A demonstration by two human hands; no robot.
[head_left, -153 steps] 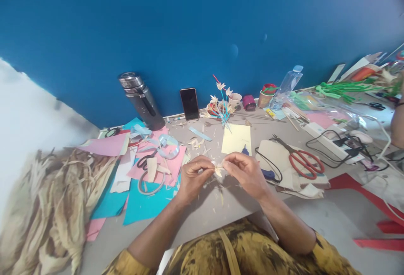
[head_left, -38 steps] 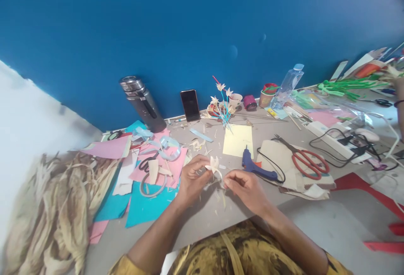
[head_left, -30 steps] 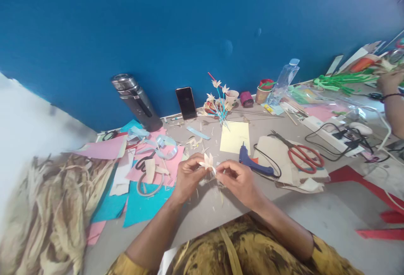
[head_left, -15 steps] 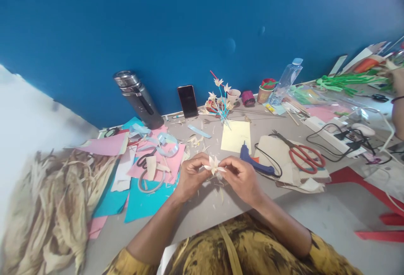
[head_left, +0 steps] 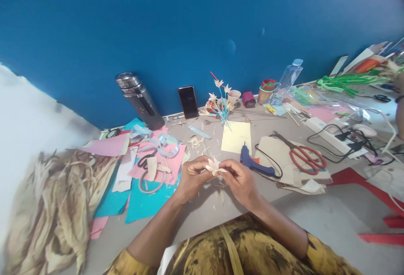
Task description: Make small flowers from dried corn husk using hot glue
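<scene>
A small cream flower (head_left: 213,166) with pointed petals, seemingly of dried husk, is held between both hands above the near part of the table. My left hand (head_left: 193,177) pinches its left side with thumb and fingers. From the right, my right hand (head_left: 239,179) grips a petal in the same way. The flower's underside is hidden by the fingers. Behind the hands lies a yellow paper pad (head_left: 236,136), and beside my right hand rests a blue glue gun (head_left: 256,163). Similar flowers on blue stems (head_left: 223,102) stand farther back.
Orange-handled scissors (head_left: 304,157) lie on beige sheets at right, near a power strip (head_left: 334,136). Dried husks (head_left: 59,207), coloured papers (head_left: 148,201) and a tape roll (head_left: 152,189) cover the left. A dark flask (head_left: 140,102), phone (head_left: 188,101) and plastic bottle (head_left: 286,82) line the wall. Another person's arm (head_left: 400,107) shows far right.
Both hands keep their hold on the flower, which looks slightly turned between the fingers. The other person's arm at the far right has shifted a little. Otherwise the table looks the same.
</scene>
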